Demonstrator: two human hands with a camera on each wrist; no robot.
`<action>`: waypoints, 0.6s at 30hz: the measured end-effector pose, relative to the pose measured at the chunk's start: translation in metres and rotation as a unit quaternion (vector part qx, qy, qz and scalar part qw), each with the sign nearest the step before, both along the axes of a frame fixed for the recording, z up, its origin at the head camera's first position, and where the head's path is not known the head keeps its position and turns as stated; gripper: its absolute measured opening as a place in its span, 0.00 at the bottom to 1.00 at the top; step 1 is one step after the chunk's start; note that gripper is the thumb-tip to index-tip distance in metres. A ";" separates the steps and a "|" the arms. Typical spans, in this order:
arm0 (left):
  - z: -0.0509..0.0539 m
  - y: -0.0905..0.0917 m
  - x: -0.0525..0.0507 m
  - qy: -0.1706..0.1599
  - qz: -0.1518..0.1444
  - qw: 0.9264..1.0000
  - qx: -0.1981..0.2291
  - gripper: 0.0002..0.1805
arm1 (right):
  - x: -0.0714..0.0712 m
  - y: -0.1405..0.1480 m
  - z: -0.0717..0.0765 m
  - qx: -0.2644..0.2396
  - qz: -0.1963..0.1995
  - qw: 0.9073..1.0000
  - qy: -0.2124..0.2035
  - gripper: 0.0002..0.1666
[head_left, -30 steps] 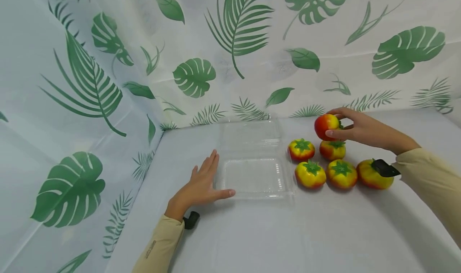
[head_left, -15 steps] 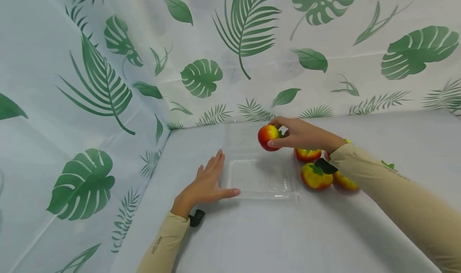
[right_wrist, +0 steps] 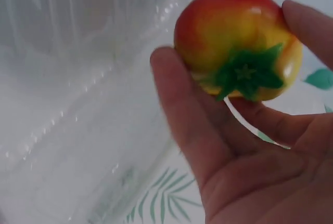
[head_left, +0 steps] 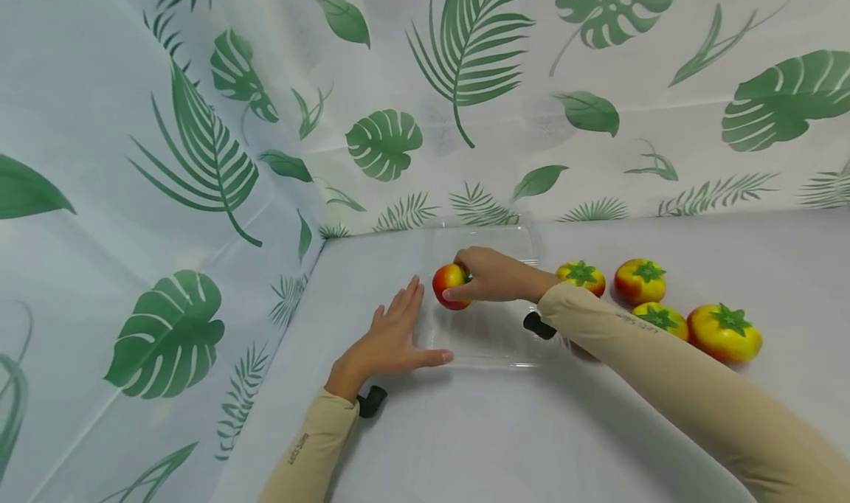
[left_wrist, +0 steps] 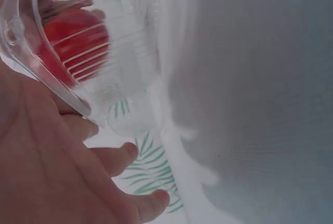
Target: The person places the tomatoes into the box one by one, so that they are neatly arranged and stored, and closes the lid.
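My right hand (head_left: 494,274) grips a red-and-yellow tomato (head_left: 449,287) with a green calyx, thumb on the near side and fingers round the far side. It is over the left part of a clear plastic clamshell box (head_left: 488,361), whose lid (head_left: 488,236) lies folded back. In the right wrist view the tomato (right_wrist: 234,31) sits between thumb and fingers, calyx toward the palm. My left hand (head_left: 388,344) lies along the box's left side, fingers straight, thumb along the near edge. The left wrist view shows the tomato (left_wrist: 78,42) through the clear wall, beside the left hand (left_wrist: 57,151).
Several similar tomatoes (head_left: 640,282) stand right of the box on the white tablecloth (head_left: 478,436); the right sleeve (head_left: 651,355) partly covers some. A leaf-print curtain (head_left: 491,141) hangs behind and at the left.
My right hand has carried the tomato leftward from above the other tomatoes to over the box, and lower. My left hand stays at the box's side. The head view has shifted slightly.
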State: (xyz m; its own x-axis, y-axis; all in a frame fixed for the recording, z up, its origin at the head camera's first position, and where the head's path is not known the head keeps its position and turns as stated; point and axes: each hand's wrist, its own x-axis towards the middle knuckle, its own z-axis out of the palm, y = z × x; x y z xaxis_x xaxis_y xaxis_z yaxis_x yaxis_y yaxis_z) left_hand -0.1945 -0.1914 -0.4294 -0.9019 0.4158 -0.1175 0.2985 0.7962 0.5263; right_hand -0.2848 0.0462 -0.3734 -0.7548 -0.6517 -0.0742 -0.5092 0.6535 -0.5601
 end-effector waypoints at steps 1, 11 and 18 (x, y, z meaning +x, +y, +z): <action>0.000 0.000 0.000 0.000 0.001 1.000 0.000 0.71 | 0.000 -0.003 -0.002 0.005 -0.001 1.000 0.004 0.28; 0.002 0.003 -0.002 -0.003 0.010 1.000 0.001 0.72 | 0.006 -0.020 -0.010 0.047 -0.025 0.998 0.028 0.31; 0.000 0.002 -0.001 -0.007 0.009 1.000 -0.001 0.71 | 0.010 -0.029 -0.016 0.030 -0.048 0.998 0.041 0.34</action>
State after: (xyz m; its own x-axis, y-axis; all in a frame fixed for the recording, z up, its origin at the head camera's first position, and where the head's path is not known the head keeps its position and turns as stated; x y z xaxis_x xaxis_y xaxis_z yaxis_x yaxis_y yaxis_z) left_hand -0.1952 -0.1897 -0.4289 -0.9070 0.4001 -0.1318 0.2771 0.8023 0.5287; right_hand -0.2748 0.0167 -0.3896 -0.8182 -0.5730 -0.0467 -0.4854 0.7320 -0.4780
